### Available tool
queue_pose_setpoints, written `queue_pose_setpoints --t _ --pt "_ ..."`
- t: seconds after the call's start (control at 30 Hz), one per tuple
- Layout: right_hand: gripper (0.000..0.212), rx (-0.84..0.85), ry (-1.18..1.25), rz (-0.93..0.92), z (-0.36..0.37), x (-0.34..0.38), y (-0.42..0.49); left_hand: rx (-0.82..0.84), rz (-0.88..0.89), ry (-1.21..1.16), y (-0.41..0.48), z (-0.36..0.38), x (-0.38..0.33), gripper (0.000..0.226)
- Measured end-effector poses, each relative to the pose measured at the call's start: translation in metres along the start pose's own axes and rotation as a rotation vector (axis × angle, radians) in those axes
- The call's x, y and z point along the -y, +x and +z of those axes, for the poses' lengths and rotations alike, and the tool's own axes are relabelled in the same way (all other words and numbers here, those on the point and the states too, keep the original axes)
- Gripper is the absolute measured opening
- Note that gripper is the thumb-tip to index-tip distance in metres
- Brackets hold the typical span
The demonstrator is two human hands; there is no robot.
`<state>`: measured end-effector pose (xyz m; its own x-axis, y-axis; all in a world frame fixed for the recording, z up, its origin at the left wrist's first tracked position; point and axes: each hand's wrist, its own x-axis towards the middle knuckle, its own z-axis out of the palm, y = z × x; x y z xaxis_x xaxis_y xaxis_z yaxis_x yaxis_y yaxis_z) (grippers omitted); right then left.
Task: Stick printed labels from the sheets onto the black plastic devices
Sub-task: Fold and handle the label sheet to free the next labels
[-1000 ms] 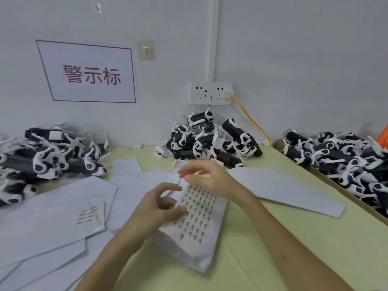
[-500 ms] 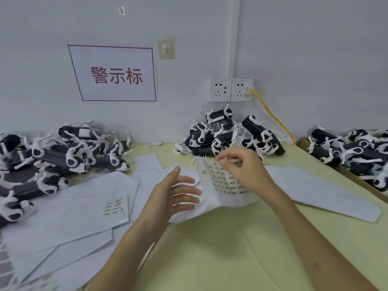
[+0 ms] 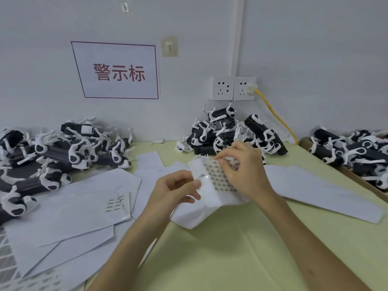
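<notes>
head-worn view looks forward and down, close over the table (image 3: 231,259).

Both forearms are reaching forward and angling inward, with the hands almost meeting. The left hand (image 3: 174,192) is pinching the label sheet (image 3: 219,179) between thumb and curled fingers. The right hand (image 3: 244,171) is arching over it, its fingertips nipping the upper edge.
</notes>
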<state>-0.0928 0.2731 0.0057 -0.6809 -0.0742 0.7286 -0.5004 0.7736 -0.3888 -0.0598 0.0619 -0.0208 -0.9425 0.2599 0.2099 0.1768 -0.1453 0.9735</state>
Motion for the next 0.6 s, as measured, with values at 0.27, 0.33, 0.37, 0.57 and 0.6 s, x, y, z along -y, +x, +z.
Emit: queue_pose_setpoints --t 0.27,0.33,0.37,0.57,0.6 --pt "0.01 0.03 0.393 -0.162 0.001 0.029 -0.008 -0.166 0.05 -0.039 0.003 0.0 0.003 0.007" --pt "0.017 0.119 0.45 -0.178 0.002 0.037 -0.012 -0.173 0.062 -0.045 0.003 0.0 0.001 0.005" --pt "0.02 0.156 0.46 -0.181 0.004 0.039 -0.014 -0.166 0.066 -0.061 0.003 0.0 0.001 0.007" --pt "0.022 0.156 0.509 -0.121 0.01 0.041 -0.017 -0.127 0.061 -0.13 0.002 -0.001 -0.001 0.02" --pt "0.02 0.144 0.525 -0.109 0.011 0.042 -0.017 -0.127 0.065 -0.123 0.001 -0.001 -0.001 0.021"
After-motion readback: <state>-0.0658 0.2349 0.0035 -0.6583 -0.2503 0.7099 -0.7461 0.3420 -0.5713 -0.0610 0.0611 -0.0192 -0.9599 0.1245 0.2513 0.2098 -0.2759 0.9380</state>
